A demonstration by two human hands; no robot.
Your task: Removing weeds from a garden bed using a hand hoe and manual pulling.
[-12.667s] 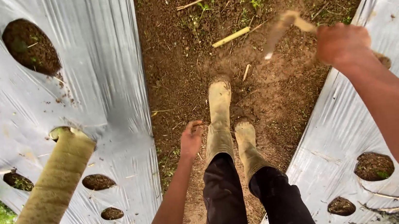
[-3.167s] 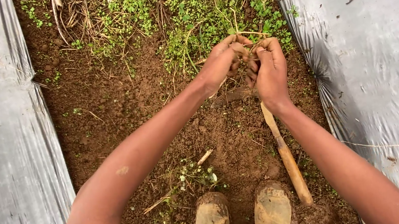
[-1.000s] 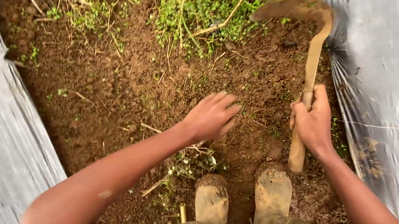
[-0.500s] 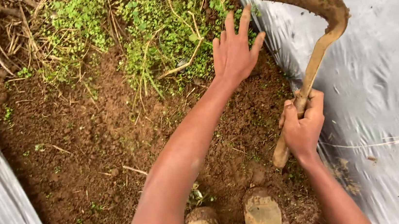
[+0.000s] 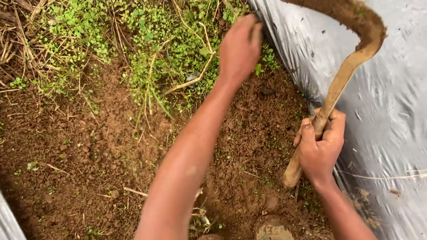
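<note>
Brown soil furrow between plastic mulch sheets

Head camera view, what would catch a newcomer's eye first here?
The curved, soil-caked sickle with a wooden handle, raised over the grey plastic mulch sheet at right in the right hand. Then the left hand, reaching into the patch of green weeds at top centre.

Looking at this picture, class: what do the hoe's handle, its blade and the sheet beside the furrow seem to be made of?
Handle: pale brown wood, worn smooth, grain hard to see. Blade: probably metal, though caked soil hides its surface. Sheet: thin plastic film, silver-grey, with glossy wrinkles.
</note>
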